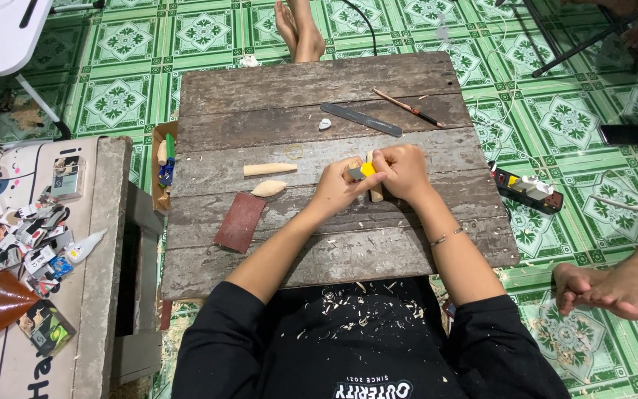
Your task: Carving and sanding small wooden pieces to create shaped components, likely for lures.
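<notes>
Both hands are working at the middle of the weathered plank tabletop (275, 89). The left hand (340, 188) is gripping a yellow-handled cutter (364, 171), its fingers (354, 164) clenched around the handle. The right hand (402, 171) is closing its fingers around a short wooden stick (375, 193), which is standing roughly upright in the view, its near end showing below the fist. The two hands are touching each other over the stick. To the left of the hands, a carved tapered wood piece (269, 188) and a longer wooden dowel (269, 169) are lying apart on the planks, with a brown sandpaper sheet (240, 222) nearer the person. Toward the far edge, a dark flat file (360, 119) and a pencil (406, 107) are resting. Pale wood shavings (356, 310) are lying on the person's black shirt at the near edge.
</notes>
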